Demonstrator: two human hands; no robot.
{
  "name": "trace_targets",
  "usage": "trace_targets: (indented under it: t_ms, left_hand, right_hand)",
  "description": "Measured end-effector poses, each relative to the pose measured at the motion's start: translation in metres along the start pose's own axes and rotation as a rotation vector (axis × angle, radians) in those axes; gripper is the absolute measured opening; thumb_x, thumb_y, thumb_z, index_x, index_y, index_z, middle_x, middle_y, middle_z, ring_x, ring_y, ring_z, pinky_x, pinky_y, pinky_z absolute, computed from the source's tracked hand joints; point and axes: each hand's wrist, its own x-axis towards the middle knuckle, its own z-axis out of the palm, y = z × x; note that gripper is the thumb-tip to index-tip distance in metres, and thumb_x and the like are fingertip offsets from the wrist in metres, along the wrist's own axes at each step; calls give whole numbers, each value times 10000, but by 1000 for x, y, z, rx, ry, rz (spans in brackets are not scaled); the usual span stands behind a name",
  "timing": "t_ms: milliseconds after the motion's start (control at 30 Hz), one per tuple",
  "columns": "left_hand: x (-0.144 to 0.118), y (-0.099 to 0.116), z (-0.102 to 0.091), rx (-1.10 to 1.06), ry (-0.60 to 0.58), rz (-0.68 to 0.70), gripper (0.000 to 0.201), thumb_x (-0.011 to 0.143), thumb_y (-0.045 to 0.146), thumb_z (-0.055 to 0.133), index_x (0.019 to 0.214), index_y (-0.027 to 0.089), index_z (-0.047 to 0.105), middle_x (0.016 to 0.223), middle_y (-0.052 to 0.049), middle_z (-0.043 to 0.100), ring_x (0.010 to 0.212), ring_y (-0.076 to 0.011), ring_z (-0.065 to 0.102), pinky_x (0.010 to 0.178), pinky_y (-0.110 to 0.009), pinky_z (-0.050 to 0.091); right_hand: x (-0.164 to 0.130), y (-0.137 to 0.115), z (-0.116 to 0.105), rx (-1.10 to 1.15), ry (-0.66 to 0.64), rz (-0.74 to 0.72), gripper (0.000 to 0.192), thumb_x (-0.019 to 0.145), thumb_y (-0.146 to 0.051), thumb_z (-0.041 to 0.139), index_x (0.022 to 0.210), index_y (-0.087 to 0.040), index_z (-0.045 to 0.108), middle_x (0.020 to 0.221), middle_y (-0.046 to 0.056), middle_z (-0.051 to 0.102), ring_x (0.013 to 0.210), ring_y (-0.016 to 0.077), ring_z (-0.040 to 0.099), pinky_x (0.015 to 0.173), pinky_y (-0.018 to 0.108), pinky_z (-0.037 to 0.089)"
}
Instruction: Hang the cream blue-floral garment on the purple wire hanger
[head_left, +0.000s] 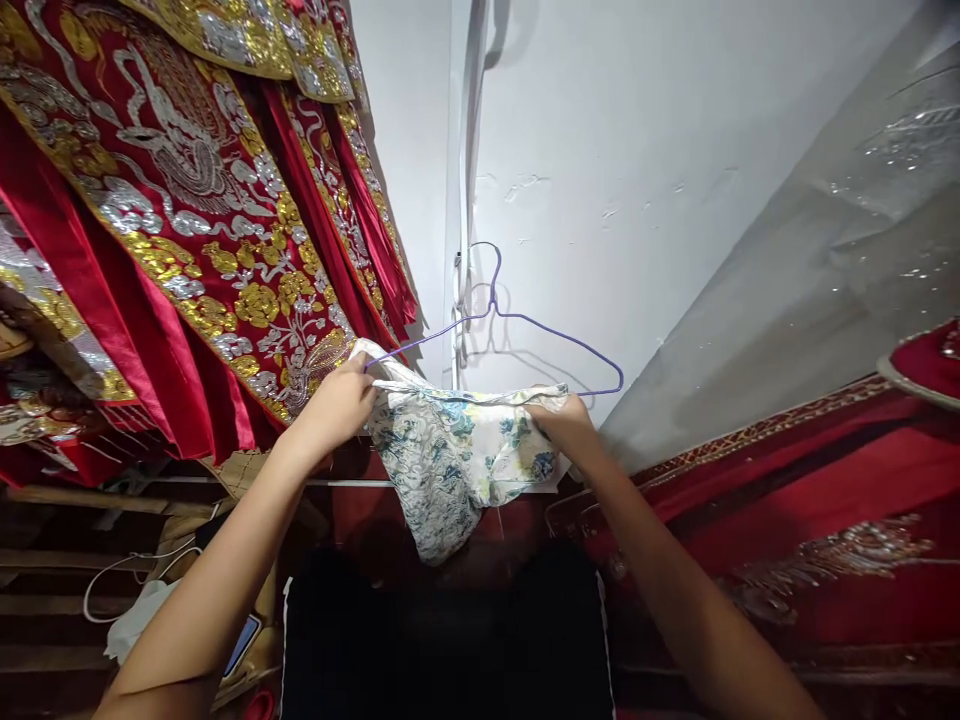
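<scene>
White shorts (499, 445) with a blue and green flower print hang between my hands in the middle of the head view, rumpled on the left side. My left hand (341, 400) is closed on the left end of the waistband, with the left end of a purple clothes hanger (555, 328) at its fingers. On the other side, my right hand (559, 425) grips the waistband near its right end, some fingers hidden by cloth. The hanger's right corner sticks out past that hand. Its hook points up beside a white wall strip; whether it hangs on anything I cannot tell.
Red costumes with gold and silver embroidery (255, 250) hang at the left. A clear plastic sheet (810, 240) covers the right side, above red embroidered cloth (840, 540). A wooden slatted rack (67, 560) with a white cable stands lower left. Behind is a white wall (637, 130).
</scene>
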Motion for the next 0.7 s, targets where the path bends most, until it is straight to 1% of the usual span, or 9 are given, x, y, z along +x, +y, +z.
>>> trace_targets:
  t_ms: [67, 133, 267, 333, 467, 533, 600, 633, 700]
  left_hand:
    - [10, 8, -3, -76, 75, 126, 346, 953, 279, 369, 849, 151, 675, 1475, -166, 507, 1406, -311, 438, 1156, -460, 376]
    - [20, 14, 0, -164, 104, 243, 338, 978, 295, 359, 889, 167, 658, 1532, -125, 455, 1464, -279, 355, 1186, -465, 333]
    - [39, 19, 18, -360, 166, 316, 285, 988, 287, 397, 1122, 177, 624, 1361, -122, 604, 1296, -240, 530, 1103, -430, 409]
    - [45, 19, 26, -446, 187, 306, 325, 993, 254, 383, 1245, 171, 571, 1186, -111, 673, 1123, -202, 620, 1001, -366, 470]
    - [49, 19, 25, -450, 214, 316, 327, 978, 180, 360, 1216, 163, 583, 1063, -82, 670, 1001, -162, 636, 936, -297, 473]
    - [49, 17, 19, -441, 211, 303, 316, 969, 185, 389, 1235, 164, 557, 1084, -74, 670, 1003, -158, 637, 935, -286, 471]
    - [49, 14, 14, -437, 220, 286, 321, 963, 202, 421, 1260, 173, 540, 1123, -69, 677, 1030, -164, 641, 939, -284, 470]
    - [50, 12, 12, -441, 238, 274, 317, 962, 212, 431, 1255, 178, 550, 1142, -68, 679, 1048, -170, 642, 940, -286, 471]
    - [50, 6, 13, -465, 289, 224, 295, 970, 242, 436, 1211, 179, 593, 1141, -68, 691, 1043, -183, 649, 923, -292, 483]
  right_hand:
    - [-6, -3, -2, -13, -31, 8, 131, 689, -269, 596, 749, -179, 670, 707, 13, 655, 665, 173, 560, 600, 272, 437]
    - [-14, -6, 1, 20, -133, -62, 168, 687, -220, 537, 775, -185, 677, 726, 11, 657, 677, 172, 560, 610, 275, 435]
    - [-35, -17, 5, 41, -260, -235, 322, 708, -177, 519, 966, -208, 710, 772, 13, 676, 707, 188, 582, 658, 300, 454]
    - [-44, -23, -2, 24, -150, -250, 417, 715, -183, 572, 1110, -228, 697, 726, 7, 664, 682, 199, 590, 660, 316, 470]
    - [-42, -28, -40, 113, 293, -228, 799, 690, -247, 717, 1452, -246, 476, 704, -23, 651, 613, 193, 582, 601, 309, 488]
    - [-29, -30, -65, 89, 366, -176, 813, 648, -292, 794, 1412, -211, 529, 715, -14, 665, 625, 191, 598, 596, 302, 499]
    - [-15, -35, -86, 55, 258, -93, 597, 578, -341, 868, 1127, -163, 714, 743, 33, 700, 683, 215, 639, 625, 316, 527]
    - [-10, -40, -92, 76, 135, -39, 498, 554, -363, 890, 982, -152, 746, 775, 61, 722, 719, 236, 662, 646, 330, 543]
    - [-4, -54, -94, 208, -118, 52, 428, 554, -411, 897, 861, -153, 745, 822, 89, 747, 749, 269, 690, 663, 359, 563]
